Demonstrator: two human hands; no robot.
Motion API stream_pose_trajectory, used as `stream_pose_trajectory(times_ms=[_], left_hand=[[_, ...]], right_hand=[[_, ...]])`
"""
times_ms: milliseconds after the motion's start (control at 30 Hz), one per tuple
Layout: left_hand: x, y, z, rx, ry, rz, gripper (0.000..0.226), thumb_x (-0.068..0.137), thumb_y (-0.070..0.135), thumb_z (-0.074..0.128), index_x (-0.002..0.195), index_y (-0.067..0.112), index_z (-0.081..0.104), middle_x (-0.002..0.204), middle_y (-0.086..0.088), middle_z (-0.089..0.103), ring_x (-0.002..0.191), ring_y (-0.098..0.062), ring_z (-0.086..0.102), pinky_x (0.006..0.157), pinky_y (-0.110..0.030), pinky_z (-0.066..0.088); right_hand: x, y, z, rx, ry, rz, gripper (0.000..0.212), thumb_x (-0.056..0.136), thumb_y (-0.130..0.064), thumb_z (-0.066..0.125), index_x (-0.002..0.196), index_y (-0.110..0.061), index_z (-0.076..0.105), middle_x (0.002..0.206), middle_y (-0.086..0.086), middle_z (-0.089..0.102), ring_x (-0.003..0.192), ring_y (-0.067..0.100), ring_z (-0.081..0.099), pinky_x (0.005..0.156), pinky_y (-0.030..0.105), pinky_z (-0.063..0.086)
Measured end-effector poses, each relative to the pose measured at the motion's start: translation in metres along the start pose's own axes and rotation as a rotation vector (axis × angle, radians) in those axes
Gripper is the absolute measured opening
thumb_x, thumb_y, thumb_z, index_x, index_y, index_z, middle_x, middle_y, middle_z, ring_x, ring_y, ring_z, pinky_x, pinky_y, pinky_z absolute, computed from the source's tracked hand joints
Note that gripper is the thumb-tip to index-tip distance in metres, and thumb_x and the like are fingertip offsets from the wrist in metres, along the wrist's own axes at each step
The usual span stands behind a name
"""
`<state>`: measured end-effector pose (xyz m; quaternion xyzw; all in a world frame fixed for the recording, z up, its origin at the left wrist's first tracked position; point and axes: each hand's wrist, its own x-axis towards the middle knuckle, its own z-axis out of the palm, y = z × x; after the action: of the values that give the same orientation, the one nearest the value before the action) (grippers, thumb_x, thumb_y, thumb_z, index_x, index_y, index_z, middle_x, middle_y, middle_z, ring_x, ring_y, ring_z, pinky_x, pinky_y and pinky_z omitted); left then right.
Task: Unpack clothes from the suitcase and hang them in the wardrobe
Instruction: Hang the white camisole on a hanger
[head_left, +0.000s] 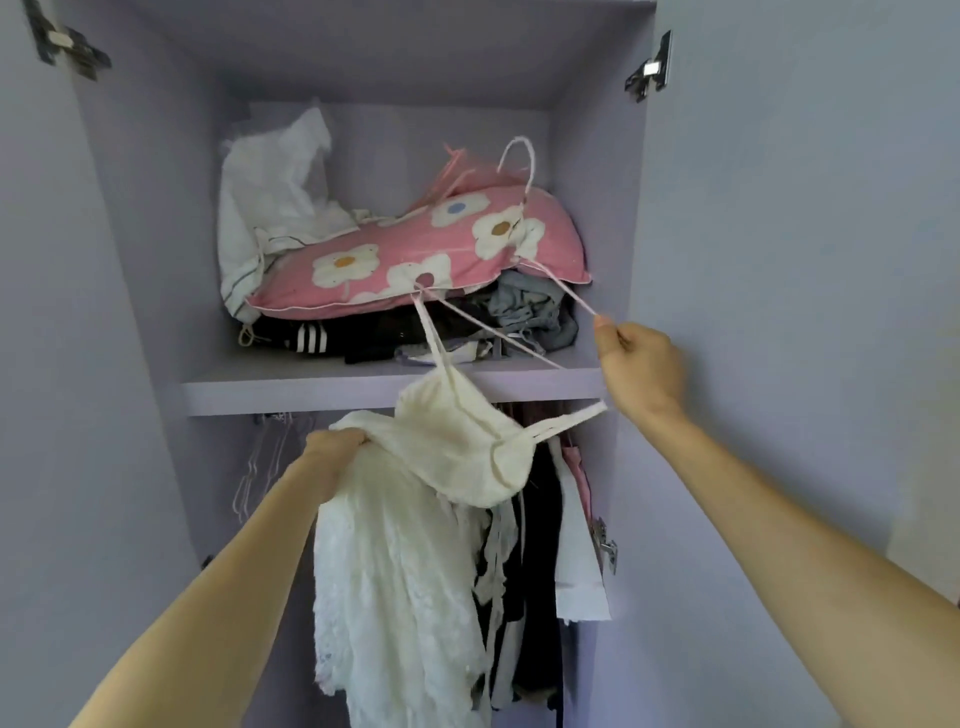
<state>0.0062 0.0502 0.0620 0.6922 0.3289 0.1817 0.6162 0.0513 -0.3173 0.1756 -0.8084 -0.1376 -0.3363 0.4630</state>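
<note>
I stand at the open lilac wardrobe (589, 171), both arms raised in front of it. My left hand (332, 452) is closed round a bunch of the cream lace dress (405, 545), gripping it at the top of the bodice, and the skirt hangs down in front of the lower compartment. My right hand (636, 364) pinches one end of a thin pink hanger (567, 291) between thumb and fingers. The hanger is tilted, with its hook up in front of the upper shelf. One strap (434, 338) of the dress is looped over the hanger's far end, and the other strap stretches out toward my right wrist, not on the hanger.

The upper compartment, above the shelf board (291, 397), is packed. A pink pillow with white flowers (415, 254) lies across the top of the pile. A crumpled white bundle of fabric (270, 197) leans in the back left corner, touching the pillow. Under the pillow are a folded black garment with white stripes (311, 338) on the left and grey clothes (535, 312) crammed in on the right.

The lower compartment holds hanging clothes: dark garments (540, 499) behind the dress, a pink garment (579, 467) and a white garment (576, 561) against the right wall. On the left, bare wire hangers (260, 457) hang under the shelf.
</note>
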Motion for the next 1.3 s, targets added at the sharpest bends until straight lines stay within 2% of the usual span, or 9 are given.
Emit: stream_pose_trajectory(times_ms=[67, 200, 300, 467, 567, 667, 833, 1033, 1300], left_hand=[[-0.018, 0.004, -0.002, -0.002, -0.039, -0.01, 0.111, 0.04, 0.043, 0.08, 0.14, 0.012, 0.043, 0.121, -0.016, 0.062, 0.102, -0.039, 0.064, 0.09, -0.055, 0.055], [-0.051, -0.014, -0.008, -0.013, -0.045, -0.01, 0.108, 0.047, 0.038, 0.083, 0.141, 0.007, 0.04, 0.122, -0.017, 0.06, 0.102, -0.036, 0.065, 0.089, -0.053, 0.056], [-0.055, -0.045, -0.01, -0.014, -0.004, -0.068, 0.112, 0.036, 0.036, 0.081, 0.137, 0.007, 0.043, 0.116, -0.018, 0.063, 0.096, -0.036, 0.067, 0.085, -0.053, 0.057], [-0.083, -0.069, -0.012, -0.075, 0.068, -0.173, 0.095, 0.051, 0.025, 0.076, 0.138, 0.008, 0.042, 0.116, -0.02, 0.061, 0.097, -0.04, 0.064, 0.087, -0.055, 0.055], [-0.086, -0.081, -0.009, -0.09, 0.153, -0.177, 0.078, 0.075, 0.017, 0.075, 0.14, 0.008, 0.034, 0.118, -0.018, 0.054, 0.103, -0.039, 0.059, 0.091, -0.054, 0.052], [-0.079, -0.104, -0.008, -0.072, 0.19, -0.188, 0.075, 0.083, 0.013, 0.071, 0.144, 0.008, 0.027, 0.118, -0.015, 0.049, 0.107, -0.038, 0.055, 0.095, -0.054, 0.049], [-0.057, -0.129, -0.025, -0.023, 0.193, -0.199, 0.071, 0.085, 0.014, 0.069, 0.142, 0.01, 0.027, 0.118, -0.012, 0.049, 0.106, -0.036, 0.055, 0.093, -0.051, 0.05], [-0.002, -0.14, -0.056, 0.063, 0.108, -0.177, 0.063, 0.087, 0.015, 0.067, 0.136, 0.009, 0.028, 0.119, -0.014, 0.05, 0.102, -0.034, 0.054, 0.081, -0.044, 0.047], [0.046, -0.139, -0.076, 0.16, -0.017, -0.109, 0.067, 0.083, 0.018, 0.07, 0.137, 0.013, 0.03, 0.127, -0.013, 0.05, 0.113, -0.034, 0.054, 0.098, -0.05, 0.049]], right_hand=[[-0.021, 0.024, 0.01, -0.067, -0.087, -0.009, 0.056, 0.096, -0.048, 0.047, 0.058, -0.009, 0.034, 0.049, 0.005, 0.042, 0.051, 0.02, 0.041, 0.05, 0.033, 0.031], [-0.06, 0.064, 0.032, -0.121, -0.251, 0.031, 0.057, 0.094, -0.053, 0.049, 0.052, -0.014, 0.041, 0.048, 0.001, 0.047, 0.057, 0.026, 0.052, 0.055, 0.034, 0.041], [-0.085, 0.088, 0.052, -0.159, -0.438, 0.083, 0.055, 0.092, -0.061, 0.043, 0.063, -0.016, 0.058, 0.064, -0.004, 0.065, 0.066, 0.023, 0.063, 0.065, 0.033, 0.053], [-0.121, 0.104, 0.084, -0.234, -0.68, 0.12, 0.049, 0.096, -0.053, 0.043, 0.072, -0.014, 0.063, 0.061, -0.001, 0.064, 0.063, 0.02, 0.063, 0.06, 0.03, 0.051], [-0.141, 0.102, 0.107, -0.175, -0.85, 0.178, 0.04, 0.101, -0.038, 0.041, 0.091, -0.012, 0.069, 0.078, 0.01, 0.07, 0.072, 0.028, 0.066, 0.069, 0.038, 0.054], [-0.157, 0.096, 0.134, -0.131, -0.96, 0.226, 0.03, 0.099, -0.024, 0.04, 0.101, -0.008, 0.065, 0.083, 0.012, 0.068, 0.071, 0.028, 0.064, 0.063, 0.038, 0.051], [-0.185, 0.068, 0.178, -0.121, -1.016, 0.324, 0.023, 0.097, -0.017, 0.039, 0.075, -0.013, 0.044, 0.07, 0.003, 0.048, 0.056, 0.017, 0.044, 0.05, 0.027, 0.033], [-0.209, 0.031, 0.236, -0.045, -0.935, 0.481, 0.025, 0.096, -0.014, 0.037, 0.072, -0.013, 0.044, 0.068, 0.001, 0.048, 0.055, 0.014, 0.042, 0.046, 0.024, 0.031], [-0.222, -0.003, 0.275, -0.056, -0.852, 0.558, 0.025, 0.098, -0.02, 0.04, 0.076, -0.012, 0.048, 0.077, 0.002, 0.054, 0.064, 0.014, 0.049, 0.052, 0.025, 0.037]])
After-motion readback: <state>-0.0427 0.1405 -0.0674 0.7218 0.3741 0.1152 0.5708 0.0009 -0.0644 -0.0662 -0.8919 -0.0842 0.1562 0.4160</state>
